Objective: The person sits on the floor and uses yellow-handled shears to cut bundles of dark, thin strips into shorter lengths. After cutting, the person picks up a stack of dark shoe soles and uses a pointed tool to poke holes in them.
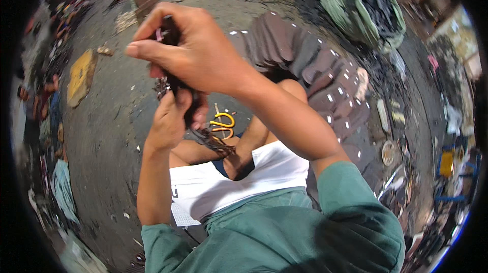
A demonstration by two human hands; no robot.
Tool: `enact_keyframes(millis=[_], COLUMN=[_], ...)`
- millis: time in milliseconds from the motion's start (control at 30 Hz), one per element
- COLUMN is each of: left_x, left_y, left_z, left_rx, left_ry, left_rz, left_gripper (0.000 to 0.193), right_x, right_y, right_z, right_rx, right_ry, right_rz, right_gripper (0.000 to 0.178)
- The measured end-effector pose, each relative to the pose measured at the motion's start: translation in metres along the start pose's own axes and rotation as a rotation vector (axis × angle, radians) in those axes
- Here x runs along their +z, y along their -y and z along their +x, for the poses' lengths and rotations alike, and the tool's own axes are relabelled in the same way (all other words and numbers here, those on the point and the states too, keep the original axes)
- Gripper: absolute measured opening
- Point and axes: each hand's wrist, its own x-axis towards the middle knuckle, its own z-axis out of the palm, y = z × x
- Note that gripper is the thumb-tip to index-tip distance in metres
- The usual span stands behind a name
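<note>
My left hand (pixel 173 118) is closed round the lower part of a dark brown bundle of thin strips (pixel 178 86), held up in front of my crossed legs. Above it, my right hand (pixel 190 52) is pinched on the bundle's upper end, thumb and fingers pressed together. Thin dark ends trail down from my left hand toward my lap. What exactly the strips are is blurred. A pair of scissors with yellow handles (pixel 222 119) lies on the ground just beyond my legs.
A fan of overlapping dark brown sole-shaped pieces (pixel 317 64) with white tags curves round to my right. Behind it stands a green sack (pixel 345 3) of black scraps. A worn yellow block (pixel 81 79) lies at left, near a light blue cloth (pixel 63 189). Scraps litter the edges.
</note>
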Motion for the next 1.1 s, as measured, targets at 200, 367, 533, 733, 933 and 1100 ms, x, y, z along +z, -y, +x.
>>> enact_keyframes(millis=[200,367,533,733,933,1100], left_x=[0.012,0.023,0.028,0.046,0.058,0.067], left_y=[0.013,0.016,0.013,0.002,-0.028,-0.051], left_z=[0.008,0.009,0.01,0.022,0.021,0.022], left_rx=[-0.001,-0.022,-0.08,0.066,0.111,0.213], left_ry=[0.029,-0.058,-0.056,-0.005,0.011,-0.104], left_rz=[0.028,0.061,0.088,0.109,0.199,0.219], left_gripper=[0.048,0.049,0.045,0.031,0.033,0.051], right_x=[-0.012,-0.029,-0.033,-0.034,-0.032,-0.021], right_y=[0.001,-0.011,-0.002,0.006,0.03,0.029], right_z=[-0.02,-0.025,-0.032,-0.027,-0.017,-0.02], right_rx=[-0.198,-0.082,-0.103,-0.138,-0.151,-0.213], right_ry=[-0.319,-0.241,-0.188,-0.259,-0.171,-0.147], right_rz=[0.07,-0.155,-0.266,-0.298,-0.219,0.004], right_gripper=[0.048,0.026,0.034,0.039,0.034,0.046])
